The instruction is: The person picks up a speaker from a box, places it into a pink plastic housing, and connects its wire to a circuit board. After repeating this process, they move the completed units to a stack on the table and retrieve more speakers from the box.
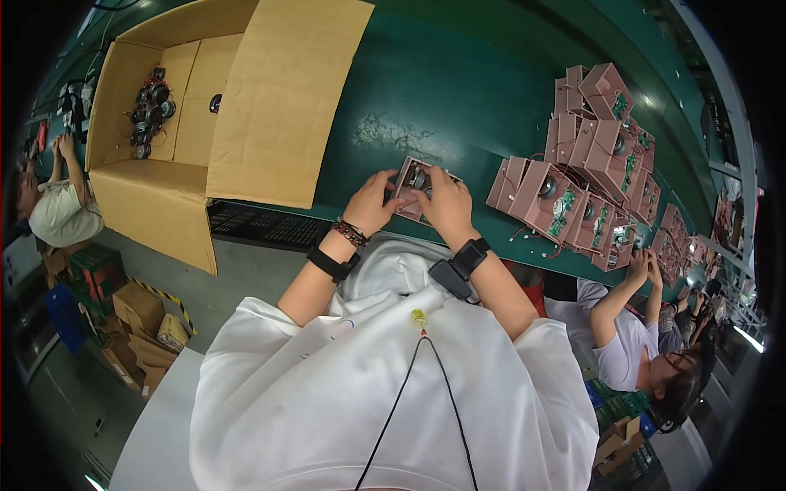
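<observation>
On the green table before me lies a small pink speaker housing, its open side up. Round speaker drivers show inside it, partly covered by my fingers. My left hand grips the left wall of the housing, thumb over the near part. From the right, my right hand holds the same housing, with fingers bent over its far edge and the thumb reaching inside. What lies under the right thumb is hidden.
A large open cardboard box with several loose speakers stands at the left, one flap over the table. Stacked pink housings with green boards and wires fill the right side. A co-worker works at the right, another person at far left.
</observation>
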{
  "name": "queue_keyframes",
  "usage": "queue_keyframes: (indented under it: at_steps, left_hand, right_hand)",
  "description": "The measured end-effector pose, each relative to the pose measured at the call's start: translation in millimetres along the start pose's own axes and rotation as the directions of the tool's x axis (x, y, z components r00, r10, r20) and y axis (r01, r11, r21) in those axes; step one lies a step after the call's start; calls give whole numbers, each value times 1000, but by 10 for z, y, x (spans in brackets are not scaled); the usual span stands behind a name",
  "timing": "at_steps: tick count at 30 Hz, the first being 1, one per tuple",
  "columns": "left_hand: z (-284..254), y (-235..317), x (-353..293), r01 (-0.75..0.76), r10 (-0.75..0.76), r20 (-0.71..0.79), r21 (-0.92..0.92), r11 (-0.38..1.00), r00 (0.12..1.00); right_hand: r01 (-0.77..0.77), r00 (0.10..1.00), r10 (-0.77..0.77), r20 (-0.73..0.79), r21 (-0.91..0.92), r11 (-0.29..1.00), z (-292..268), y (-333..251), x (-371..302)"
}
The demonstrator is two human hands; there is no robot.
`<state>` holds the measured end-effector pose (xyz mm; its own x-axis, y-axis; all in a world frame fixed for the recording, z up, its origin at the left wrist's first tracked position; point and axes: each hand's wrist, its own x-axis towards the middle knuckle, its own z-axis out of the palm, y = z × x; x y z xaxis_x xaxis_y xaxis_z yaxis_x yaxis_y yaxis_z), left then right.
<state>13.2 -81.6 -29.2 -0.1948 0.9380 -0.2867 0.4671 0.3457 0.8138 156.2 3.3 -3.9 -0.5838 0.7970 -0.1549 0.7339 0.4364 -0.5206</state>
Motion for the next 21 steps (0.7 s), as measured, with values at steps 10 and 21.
queue_keyframes:
  at_steps: [10, 21]
  left_hand:
    - [-54, 67, 21, 3, -7, 56, 71, 997, 998]
    - [-11, 21, 5, 4, -4, 18, 31, 1000, 1000]
  right_hand:
    - [121, 990, -131, -59, -147, 982, 66, 3, -9]
    - [141, 982, -158, -103, -154, 978, 36, -24, -47]
